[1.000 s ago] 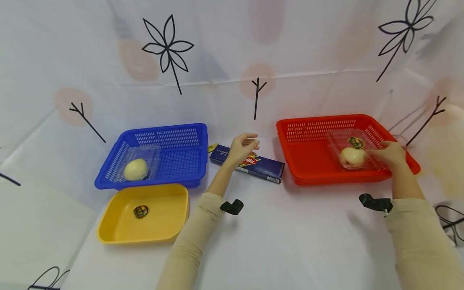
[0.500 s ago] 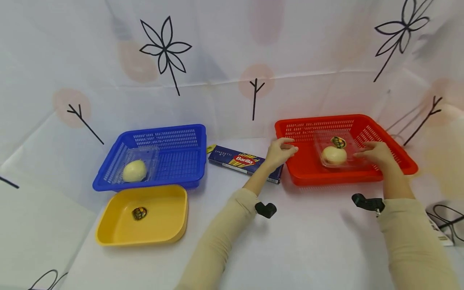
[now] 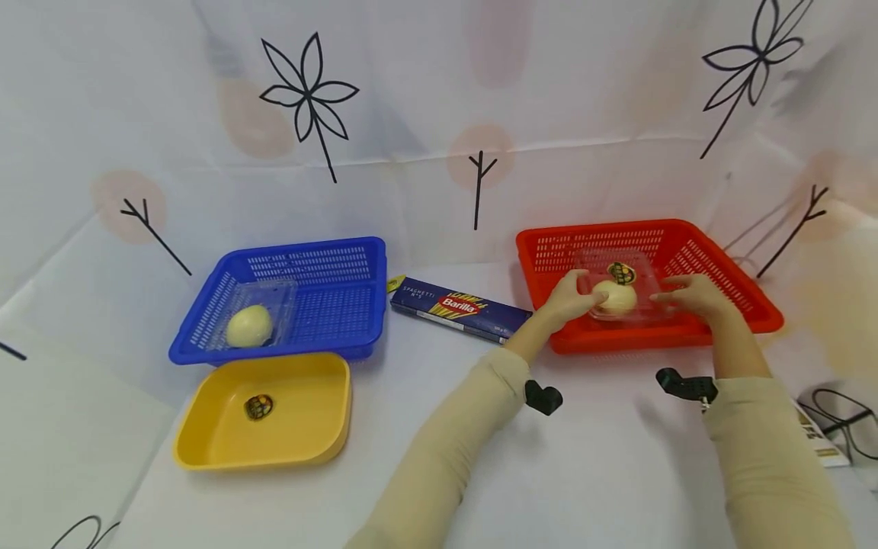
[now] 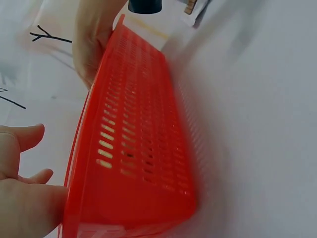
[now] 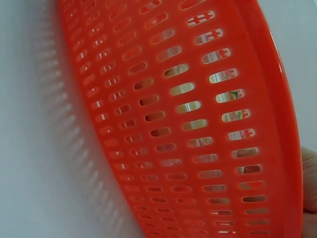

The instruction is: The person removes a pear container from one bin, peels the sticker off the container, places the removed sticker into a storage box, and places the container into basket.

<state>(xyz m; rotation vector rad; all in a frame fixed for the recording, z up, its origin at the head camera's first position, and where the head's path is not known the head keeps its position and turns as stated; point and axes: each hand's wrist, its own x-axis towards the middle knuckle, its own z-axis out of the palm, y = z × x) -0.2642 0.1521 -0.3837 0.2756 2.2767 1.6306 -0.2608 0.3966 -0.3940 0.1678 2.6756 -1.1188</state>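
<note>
In the head view, a clear plastic box (image 3: pixel 641 267) sits inside the red basket (image 3: pixel 597 342). A pale, onion-like ball (image 3: pixel 620 296) and a dark round label (image 3: pixel 621 273) show at the box. My left hand (image 3: pixel 571 297) reaches over the basket's left front, thumb and fingers spread, with its fingertips right at the box's left side. At the box's right edge are the fingers of my right hand (image 3: pixel 696 296); whether they pinch it I cannot tell. The left wrist view shows left fingers (image 4: pixel 29 139) apart above the red rim. In the right wrist view, the basket wall hides most of that hand's work.
Left of the red basket lies a blue spaghetti box (image 3: pixel 459 306). A blue basket (image 3: pixel 343 301) holds another clear box (image 3: pixel 283 305) with a pale ball (image 3: pixel 249 326). In front of it stands a yellow tub (image 3: pixel 302 419) with a dark label inside. Cables (image 3: pixel 840 419) lie at far right.
My left hand has moved right, from over the spaghetti box to the red basket. The clear box and its pale ball have slid left inside the basket, and my right hand has moved left alongside.
</note>
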